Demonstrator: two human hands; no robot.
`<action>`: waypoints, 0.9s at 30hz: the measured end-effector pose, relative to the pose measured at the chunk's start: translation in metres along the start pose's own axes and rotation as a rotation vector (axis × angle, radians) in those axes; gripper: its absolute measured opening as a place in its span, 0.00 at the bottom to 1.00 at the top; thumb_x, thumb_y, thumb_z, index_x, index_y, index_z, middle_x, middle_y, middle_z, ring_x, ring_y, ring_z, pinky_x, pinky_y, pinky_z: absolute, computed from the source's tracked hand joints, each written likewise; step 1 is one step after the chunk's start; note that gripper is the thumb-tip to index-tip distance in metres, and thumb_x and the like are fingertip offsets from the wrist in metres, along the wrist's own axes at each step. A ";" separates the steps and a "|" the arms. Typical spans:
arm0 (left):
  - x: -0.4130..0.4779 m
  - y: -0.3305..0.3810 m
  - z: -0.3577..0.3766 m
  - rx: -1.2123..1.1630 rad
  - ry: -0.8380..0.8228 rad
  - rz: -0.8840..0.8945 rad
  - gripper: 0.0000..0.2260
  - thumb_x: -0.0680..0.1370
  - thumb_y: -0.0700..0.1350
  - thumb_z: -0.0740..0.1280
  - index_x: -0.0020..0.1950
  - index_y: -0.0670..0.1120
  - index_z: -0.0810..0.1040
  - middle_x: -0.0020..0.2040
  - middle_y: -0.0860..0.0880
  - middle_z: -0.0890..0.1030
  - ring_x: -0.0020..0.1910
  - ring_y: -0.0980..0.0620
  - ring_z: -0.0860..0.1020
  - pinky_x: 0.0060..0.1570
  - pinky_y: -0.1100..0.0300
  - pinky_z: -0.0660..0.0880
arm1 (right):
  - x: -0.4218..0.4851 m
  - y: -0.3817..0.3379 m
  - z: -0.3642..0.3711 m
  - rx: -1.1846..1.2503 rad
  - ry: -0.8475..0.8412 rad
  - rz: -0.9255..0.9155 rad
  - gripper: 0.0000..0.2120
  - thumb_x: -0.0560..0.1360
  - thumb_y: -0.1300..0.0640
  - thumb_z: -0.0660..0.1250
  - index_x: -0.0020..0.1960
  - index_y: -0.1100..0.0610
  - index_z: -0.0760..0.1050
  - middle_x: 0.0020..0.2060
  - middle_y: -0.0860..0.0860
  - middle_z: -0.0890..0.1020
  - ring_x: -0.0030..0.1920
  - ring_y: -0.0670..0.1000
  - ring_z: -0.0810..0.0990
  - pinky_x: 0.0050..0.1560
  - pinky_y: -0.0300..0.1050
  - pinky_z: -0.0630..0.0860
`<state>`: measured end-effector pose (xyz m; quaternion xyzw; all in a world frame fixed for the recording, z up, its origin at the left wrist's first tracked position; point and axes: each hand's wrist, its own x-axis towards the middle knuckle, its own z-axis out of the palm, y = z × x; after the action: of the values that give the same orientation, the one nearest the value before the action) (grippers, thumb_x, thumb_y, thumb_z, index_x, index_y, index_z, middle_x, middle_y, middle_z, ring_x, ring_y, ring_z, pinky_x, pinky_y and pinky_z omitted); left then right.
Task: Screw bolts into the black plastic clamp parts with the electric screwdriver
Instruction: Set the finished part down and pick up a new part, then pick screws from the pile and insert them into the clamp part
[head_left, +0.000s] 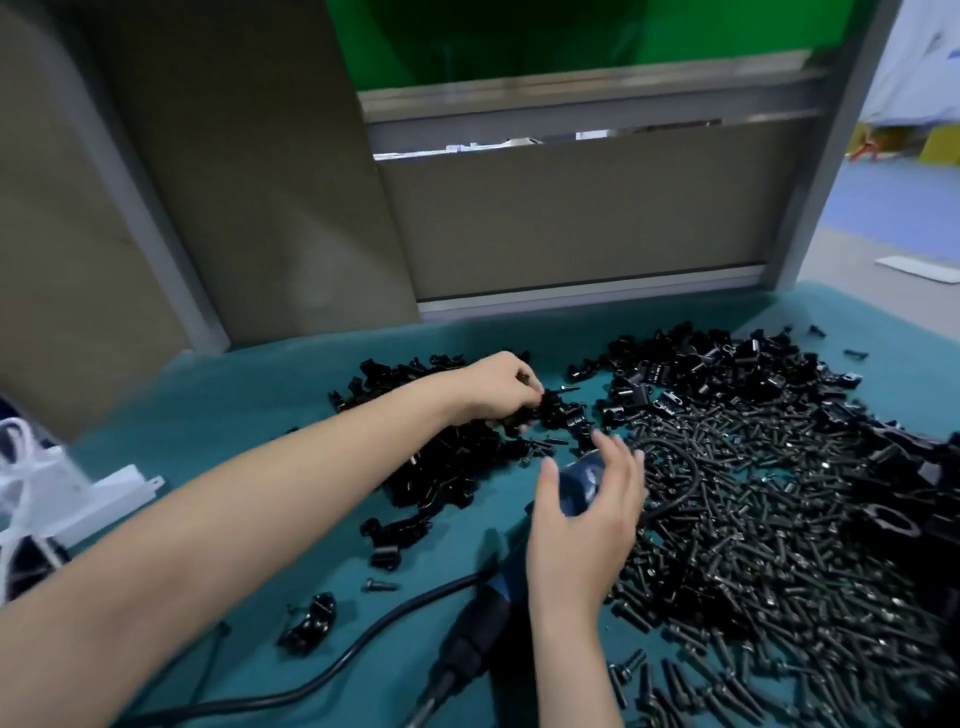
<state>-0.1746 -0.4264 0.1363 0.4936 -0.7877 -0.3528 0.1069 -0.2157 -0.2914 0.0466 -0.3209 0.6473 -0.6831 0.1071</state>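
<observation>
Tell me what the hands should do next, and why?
Probably close the right hand round the blue screwdriver. Its fingers are spread over the tool, not gripping, while the left hand pinches a black clamp part at the pile, seemingly ready for screwing.

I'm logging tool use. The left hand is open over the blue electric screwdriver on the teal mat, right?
Not quite: the head view shows the right hand open over the blue electric screwdriver on the teal mat. The left hand grips a black clamp part.

Black bolts (779, 519) and clamp parts (447, 457), teal mat (234, 415), blue screwdriver (582, 483).
</observation>
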 end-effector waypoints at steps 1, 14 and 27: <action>-0.021 0.000 -0.001 -0.154 0.006 0.016 0.05 0.79 0.39 0.65 0.47 0.46 0.79 0.37 0.50 0.80 0.34 0.54 0.78 0.30 0.67 0.71 | -0.001 -0.005 -0.001 0.032 -0.034 -0.024 0.22 0.75 0.52 0.69 0.68 0.49 0.71 0.70 0.45 0.69 0.73 0.42 0.61 0.71 0.47 0.63; -0.206 -0.083 0.008 -0.848 0.103 -0.250 0.17 0.82 0.59 0.55 0.52 0.47 0.73 0.38 0.46 0.83 0.31 0.53 0.75 0.25 0.63 0.64 | -0.025 -0.074 -0.012 0.513 -0.585 0.155 0.12 0.77 0.65 0.66 0.50 0.49 0.82 0.36 0.48 0.82 0.35 0.53 0.85 0.25 0.38 0.74; -0.248 -0.122 0.060 -0.863 0.407 0.108 0.17 0.68 0.36 0.76 0.50 0.55 0.83 0.48 0.57 0.85 0.48 0.61 0.82 0.48 0.71 0.74 | -0.078 -0.050 -0.032 0.199 -0.690 0.101 0.17 0.73 0.69 0.69 0.52 0.48 0.79 0.48 0.54 0.83 0.36 0.43 0.82 0.37 0.41 0.80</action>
<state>0.0012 -0.2200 0.0566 0.4215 -0.5567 -0.5377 0.4725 -0.1604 -0.2144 0.0728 -0.4883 0.5183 -0.5880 0.3836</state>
